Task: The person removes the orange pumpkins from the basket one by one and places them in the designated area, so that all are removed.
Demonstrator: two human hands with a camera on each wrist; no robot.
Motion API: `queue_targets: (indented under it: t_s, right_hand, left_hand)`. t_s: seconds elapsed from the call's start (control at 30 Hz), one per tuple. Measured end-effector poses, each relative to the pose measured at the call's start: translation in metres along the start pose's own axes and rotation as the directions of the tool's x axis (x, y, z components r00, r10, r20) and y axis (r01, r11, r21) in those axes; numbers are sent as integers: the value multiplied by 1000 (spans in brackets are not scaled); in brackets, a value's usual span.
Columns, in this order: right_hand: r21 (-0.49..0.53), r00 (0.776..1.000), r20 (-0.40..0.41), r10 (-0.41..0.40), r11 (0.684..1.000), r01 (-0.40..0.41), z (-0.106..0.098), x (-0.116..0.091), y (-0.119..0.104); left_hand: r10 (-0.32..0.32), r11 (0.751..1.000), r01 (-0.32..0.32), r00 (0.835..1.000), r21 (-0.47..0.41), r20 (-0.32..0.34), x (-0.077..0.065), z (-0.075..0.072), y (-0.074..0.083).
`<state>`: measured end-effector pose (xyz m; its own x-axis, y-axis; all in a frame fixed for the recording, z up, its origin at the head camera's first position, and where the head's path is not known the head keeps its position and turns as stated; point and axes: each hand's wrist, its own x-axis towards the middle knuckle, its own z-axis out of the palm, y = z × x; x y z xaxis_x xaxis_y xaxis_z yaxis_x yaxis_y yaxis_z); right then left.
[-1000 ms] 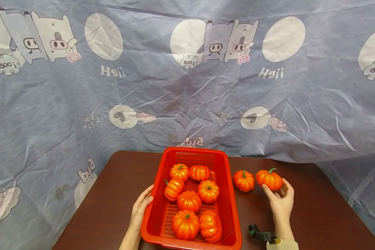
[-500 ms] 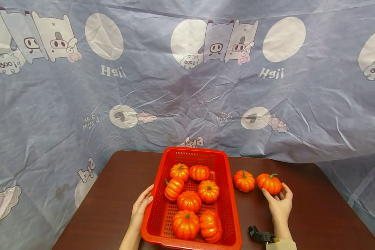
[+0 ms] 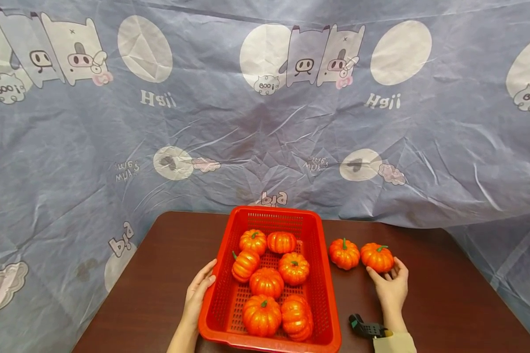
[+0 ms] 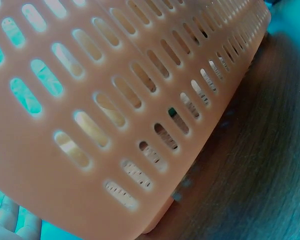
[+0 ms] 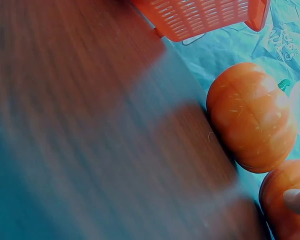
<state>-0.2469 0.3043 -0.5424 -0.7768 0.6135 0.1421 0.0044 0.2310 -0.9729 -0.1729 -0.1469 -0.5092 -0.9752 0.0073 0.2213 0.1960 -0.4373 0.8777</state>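
Note:
In the head view, a red plastic basket (image 3: 330, 289) stands mid-table with several glossy orange pumpkins (image 3: 267, 283) inside. My left hand (image 3: 196, 298) holds its left rim, thumb at the edge; part of the fingers is hidden there. The left wrist view shows the slotted basket wall (image 4: 50, 165) up close. To the right of the basket is a small pumpkin (image 3: 344, 254) with a green stem. Beside it, my right hand (image 3: 390, 289) holds another pumpkin (image 3: 377, 257) between thumb and fingers, low at the table. A thumb (image 5: 297, 200) presses this pumpkin in the right wrist view.
The dark brown table (image 3: 176, 250) ends at a hanging grey-blue cloth (image 3: 265, 122) printed with cartoon pigs. A black wrist device (image 3: 365, 327) sits by the right forearm.
My right hand has lowered its pumpkin and shifted it left, close beside the neighbouring one. The left hand and the basket have stayed put.

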Motion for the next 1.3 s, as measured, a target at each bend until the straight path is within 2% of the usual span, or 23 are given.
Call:
queue_targets:
  t_s: [0.2,0.33,0.5,0.7,0.93,1.1,1.3]
  right_hand:
    - [-73,1000,30,-1,997,3,1,0,-4]
    - [-68,999,33,0,998,2,0,-1,-5]
    - [-44,1000,-7,-2,999,2,0,-3,-5]
    - [-33,999,-34,20,999,-21,-1,-5,-5]
    - [0,996,-85,14,1000,-14,-6,-10,-24]
    - [113,995,-97,8,994,3,-7,-14,-43]
    - [328,998,-64,13,945,9,-5,-14,-80]
  left_hand:
    - [4,1000,-4,1000,2,5,2,-3,-1]
    - [3,1000,-3,1000,-2,0,2,-3,-1]
    - [-10,1000,10,1000,1,-13,1,-3,-2]
    - [-6,1000,6,1000,-11,1,1,-1,-1]
    - [-15,1000,15,1000,-12,-13,1,0,-2]
    - [-16,1000,16,1000,-11,-16,1,-1,-2]
    - [-13,1000,13,1000,0,-18,1,0,-1]
